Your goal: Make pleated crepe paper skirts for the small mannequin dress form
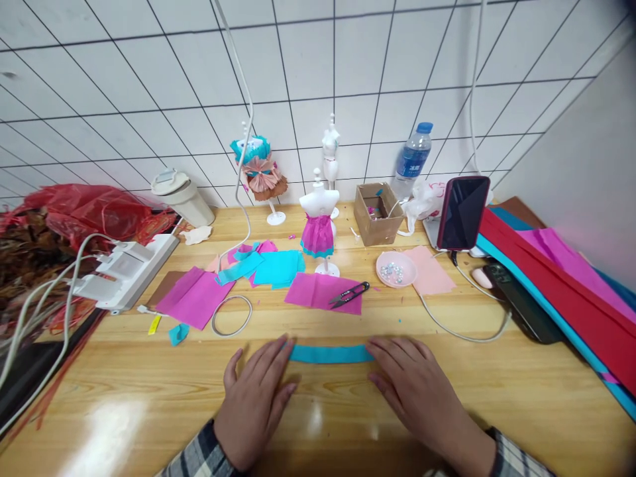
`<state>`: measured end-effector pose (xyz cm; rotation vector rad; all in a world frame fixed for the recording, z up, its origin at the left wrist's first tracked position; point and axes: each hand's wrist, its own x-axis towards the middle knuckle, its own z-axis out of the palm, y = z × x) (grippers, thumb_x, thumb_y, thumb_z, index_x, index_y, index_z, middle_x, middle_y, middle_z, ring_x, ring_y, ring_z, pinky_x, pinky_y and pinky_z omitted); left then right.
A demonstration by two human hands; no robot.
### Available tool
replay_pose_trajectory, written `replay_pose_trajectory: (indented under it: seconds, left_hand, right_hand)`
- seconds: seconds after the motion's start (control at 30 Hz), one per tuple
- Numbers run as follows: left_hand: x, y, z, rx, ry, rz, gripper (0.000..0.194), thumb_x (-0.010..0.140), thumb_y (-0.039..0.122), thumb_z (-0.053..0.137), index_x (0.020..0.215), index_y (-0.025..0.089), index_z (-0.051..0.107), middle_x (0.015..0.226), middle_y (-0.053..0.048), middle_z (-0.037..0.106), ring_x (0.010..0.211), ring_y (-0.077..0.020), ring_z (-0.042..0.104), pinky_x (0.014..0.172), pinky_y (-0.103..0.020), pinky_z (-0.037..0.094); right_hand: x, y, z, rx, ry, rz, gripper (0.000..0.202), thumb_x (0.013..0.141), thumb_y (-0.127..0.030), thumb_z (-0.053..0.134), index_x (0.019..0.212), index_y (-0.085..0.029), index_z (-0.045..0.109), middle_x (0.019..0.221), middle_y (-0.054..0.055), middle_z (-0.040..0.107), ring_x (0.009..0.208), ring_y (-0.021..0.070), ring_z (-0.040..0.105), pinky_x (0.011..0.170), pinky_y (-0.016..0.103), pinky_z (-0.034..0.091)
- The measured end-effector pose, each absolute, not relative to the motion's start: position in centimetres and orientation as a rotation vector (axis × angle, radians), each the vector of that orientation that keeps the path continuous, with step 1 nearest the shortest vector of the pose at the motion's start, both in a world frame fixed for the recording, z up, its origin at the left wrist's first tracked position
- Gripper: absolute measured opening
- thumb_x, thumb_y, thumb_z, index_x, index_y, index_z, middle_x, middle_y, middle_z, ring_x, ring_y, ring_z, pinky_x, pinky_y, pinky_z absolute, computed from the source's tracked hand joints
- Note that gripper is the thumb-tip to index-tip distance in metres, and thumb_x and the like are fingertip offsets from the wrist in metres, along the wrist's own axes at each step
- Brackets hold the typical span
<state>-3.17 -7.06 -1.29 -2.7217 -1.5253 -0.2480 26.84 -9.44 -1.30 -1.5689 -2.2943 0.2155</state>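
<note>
- Turquoise strip [330,354] at lower centre of the frame, lying flat on the wooden table [199,371] and spanning the gap between both hands.
- Left hand [256,397], lower left of centre: fingers long and nearly together, thumb spread away, fingertips resting on the strip's left end; no closed grip visible.
- Right hand [420,384], lower right of centre: fingers extended, slightly curved, thumb apart, fingertips over the right end; how hard pressed, cannot tell.
- Probably very light, soft and limp, like crepe paper or thin cloth; cannot tell which. Likely easy to crease, not very slippery. Best held down flat at both ends, without hard tugging.
- Water bottle [413,159] at upper right: blue label with white characters, too blurred to read.
- White plastic bag [427,202] just beside: pinkish-red print, illegible.
- Yellow tag [154,324] at left: marks too small to make out.
</note>
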Motion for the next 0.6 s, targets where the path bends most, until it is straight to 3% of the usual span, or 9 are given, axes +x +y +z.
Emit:
replay_pose_trajectory:
  seconds: [0.1, 0.17, 0.33, 0.6]
  left_hand:
    - [-3.3, -5.6, -0.6, -2.644, -1.666, -0.339, 0.045, 0.091, 0.034, 0.052, 0.136, 0.029, 0.05, 0.127, -0.008, 0.064, 0.111, -0.0256, 0.057, 0.095, -0.043, 0.029]
    - [-3.3, -4.6, -0.4, -2.654, -1.714, -0.346, 0.045, 0.086, 0.04, 0.06, 0.129, 0.031, 0.056, 0.121, -0.007, 0.066, 0.108, -0.0269, 0.058, 0.089, -0.042, 0.032]
    - [-3.3, -3.3, -0.4, -2.732, -1.793, -0.322, 0.024, 0.081, 0.034, 0.068, 0.104, 0.031, 0.067, 0.11, -0.003, 0.069, 0.104, -0.0256, 0.06, 0.091, -0.045, 0.028]
    - [-3.0, -3.4, 0.0, -2.763, -1.842, -0.382, 0.003, 0.083, 0.024, 0.061, 0.082, 0.024, 0.064, 0.094, 0.0, 0.072, 0.097, -0.0232, 0.062, 0.096, -0.049, 0.025]
  right_hand:
    - [26.6, -8.4, -0.9, -1.578, -2.226, 0.226, 0.026, 0.095, -0.026, 0.05, 0.119, -0.022, 0.06, 0.116, 0.006, 0.067, 0.101, 0.0229, 0.057, 0.087, 0.039, 0.039]
    - [26.7, -7.6, -0.9, -1.609, -2.247, 0.231, 0.027, 0.092, -0.025, 0.056, 0.118, -0.023, 0.061, 0.113, 0.007, 0.067, 0.098, 0.0244, 0.057, 0.083, 0.039, 0.041]
    - [27.4, -6.8, -1.4, -1.689, -2.299, 0.323, 0.016, 0.088, -0.021, 0.061, 0.102, -0.023, 0.067, 0.094, 0.005, 0.067, 0.088, 0.0232, 0.058, 0.078, 0.037, 0.044]
    - [28.7, -7.3, -1.7, -1.688, -2.225, 0.408, 0.009, 0.087, -0.02, 0.06, 0.081, -0.023, 0.066, 0.081, 0.003, 0.062, 0.079, 0.0191, 0.059, 0.069, 0.031, 0.046]
